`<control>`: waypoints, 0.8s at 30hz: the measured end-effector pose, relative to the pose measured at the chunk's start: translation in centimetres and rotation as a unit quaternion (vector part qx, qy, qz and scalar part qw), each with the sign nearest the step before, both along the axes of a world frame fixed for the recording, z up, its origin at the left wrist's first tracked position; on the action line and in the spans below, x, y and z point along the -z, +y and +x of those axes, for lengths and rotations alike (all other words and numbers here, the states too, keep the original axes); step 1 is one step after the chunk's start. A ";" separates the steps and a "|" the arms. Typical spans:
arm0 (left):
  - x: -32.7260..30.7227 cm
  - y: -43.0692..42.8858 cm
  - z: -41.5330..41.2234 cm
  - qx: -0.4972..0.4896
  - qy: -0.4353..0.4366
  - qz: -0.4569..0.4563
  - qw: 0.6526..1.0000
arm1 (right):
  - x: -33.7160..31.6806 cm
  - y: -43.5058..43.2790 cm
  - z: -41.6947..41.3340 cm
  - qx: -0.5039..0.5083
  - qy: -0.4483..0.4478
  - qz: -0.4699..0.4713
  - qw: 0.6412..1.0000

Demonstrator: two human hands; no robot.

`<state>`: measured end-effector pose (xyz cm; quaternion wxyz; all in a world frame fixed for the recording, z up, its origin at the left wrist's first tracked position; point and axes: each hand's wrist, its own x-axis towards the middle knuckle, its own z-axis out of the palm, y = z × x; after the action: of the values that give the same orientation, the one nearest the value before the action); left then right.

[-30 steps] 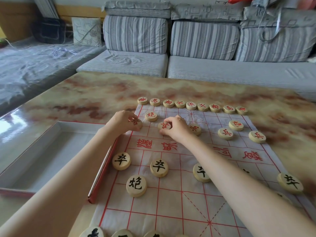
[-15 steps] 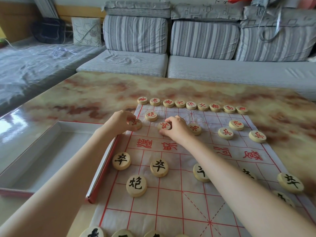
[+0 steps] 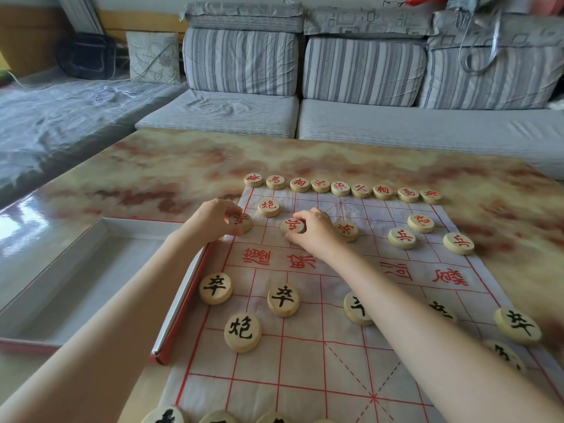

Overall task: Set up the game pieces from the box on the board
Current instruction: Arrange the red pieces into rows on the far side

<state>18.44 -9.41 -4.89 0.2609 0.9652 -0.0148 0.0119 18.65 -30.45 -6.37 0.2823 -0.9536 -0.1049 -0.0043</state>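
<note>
My left hand (image 3: pixel 210 219) is pinching a round pale wooden red-lettered soldier disc (image 3: pixel 242 221) just left of frame centre, and my right hand (image 3: pixel 317 236) is gripping a second soldier disc (image 3: pixel 292 225) beside it. Dragging either is risking rucking the thin white red-gridded cloth board (image 3: pixel 305 361) and knocking the red-lettered cannon disc (image 3: pixel 268 207) nearby.

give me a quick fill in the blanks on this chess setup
1. The far row holds ___ pieces.
2. The left hand pinches the edge piece and the right hand the next piece, both lettered in ___.
3. The box lies ___ of the board.
Missing: nine; red; left.
</note>
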 end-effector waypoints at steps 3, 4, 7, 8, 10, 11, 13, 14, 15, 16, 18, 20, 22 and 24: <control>0.0 0.0 0.1 -0.001 0.007 0.001 1.000 | 0.0 0.0 -0.1 0.001 -0.001 0.000 1.000; 0.0 0.1 0.1 -0.001 0.009 0.002 1.000 | 0.0 -0.1 -0.1 0.000 -0.002 -0.001 1.000; -0.1 0.1 -0.1 -0.009 0.009 0.002 1.000 | -0.2 -0.2 -0.5 -0.008 -0.013 -0.019 1.000; -0.3 0.0 -0.1 -0.010 0.001 0.002 1.000 | -0.4 -0.3 -0.6 -0.008 -0.019 -0.021 1.000; -0.7 -0.5 -0.2 -0.010 -0.024 0.003 1.000 | -1.0 -1.0 -0.9 -0.007 -0.038 -0.011 0.999; -0.9 -0.9 -0.3 -0.011 -0.037 0.000 0.999 | -1.4 -1.6 -1.0 -0.007 -0.051 -0.007 0.999; -1.6 -2.3 -0.5 -0.006 -0.056 -0.007 0.998 | -2.3 -3.4 -1.2 -0.004 -0.061 0.001 0.998; -1.8 -3.3 -0.7 0.003 -0.061 -0.008 0.998 | -2.6 -4.6 -1.3 0.000 -0.057 0.009 0.998; -2.1 -4.4 -0.9 0.021 -0.063 -0.004 0.998 | -2.9 -5.9 -1.4 0.006 -0.050 0.018 0.999; -2.2 -5.7 -1.0 0.045 -0.064 0.005 0.997 | -3.2 -7.4 -1.6 0.016 -0.042 0.022 0.999; -2.2 -8.3 -1.3 0.088 -0.062 0.021 0.994 | -3.5 -10.4 -1.9 0.039 -0.033 0.008 0.999; -2.0 -11.0 -1.5 0.116 -0.057 0.007 0.992 | -3.5 -13.2 -2.2 0.072 -0.016 -0.005 0.997; -1.7 -13.3 -1.4 0.142 -0.053 0.004 0.988 | -3.2 -15.5 -2.4 0.098 0.007 -0.013 0.995; -1.4 -15.2 -1.2 0.154 -0.046 0.022 0.987 | -2.6 -16.9 -2.6 0.109 0.018 -0.016 0.994</control>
<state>17.27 -24.56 -3.49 0.2378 0.9552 -0.1757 0.0159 16.07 -47.33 -3.77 0.2670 -0.9635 0.0045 -0.0166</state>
